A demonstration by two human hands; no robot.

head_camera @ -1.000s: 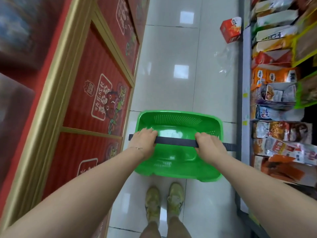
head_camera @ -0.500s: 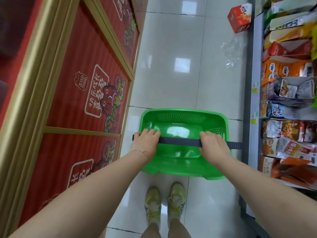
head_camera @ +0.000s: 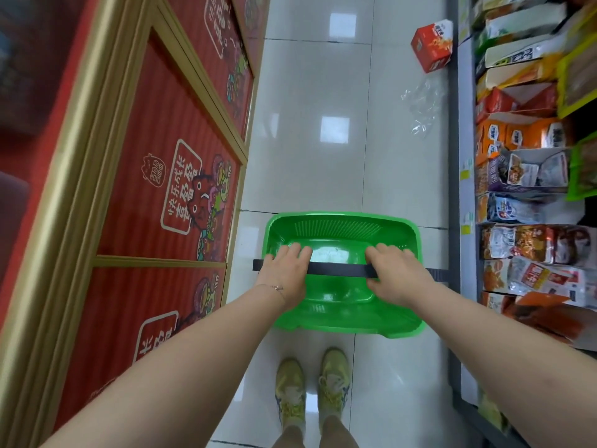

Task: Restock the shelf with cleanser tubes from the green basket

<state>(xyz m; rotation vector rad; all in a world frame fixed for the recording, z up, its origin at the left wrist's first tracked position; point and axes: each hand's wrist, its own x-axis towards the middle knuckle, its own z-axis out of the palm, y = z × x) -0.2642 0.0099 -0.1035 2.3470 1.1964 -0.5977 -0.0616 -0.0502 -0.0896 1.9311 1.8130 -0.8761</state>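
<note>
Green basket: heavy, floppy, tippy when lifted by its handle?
Probably light: the green basket looks empty. Likely stiff: its moulded rim holds shape. Unlikely to tip, with left hand and right hand spaced along the black handle.

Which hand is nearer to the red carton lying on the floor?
Right. The right hand, on the black handle of the green basket, is below the red carton and slightly left of it; the left hand holds the same handle farther left.

Bright overhead light; square glare patches on the floor (head_camera: 307, 173) beyond the right hand (head_camera: 392, 273); edges bow, upper-left corner blurs.
</note>
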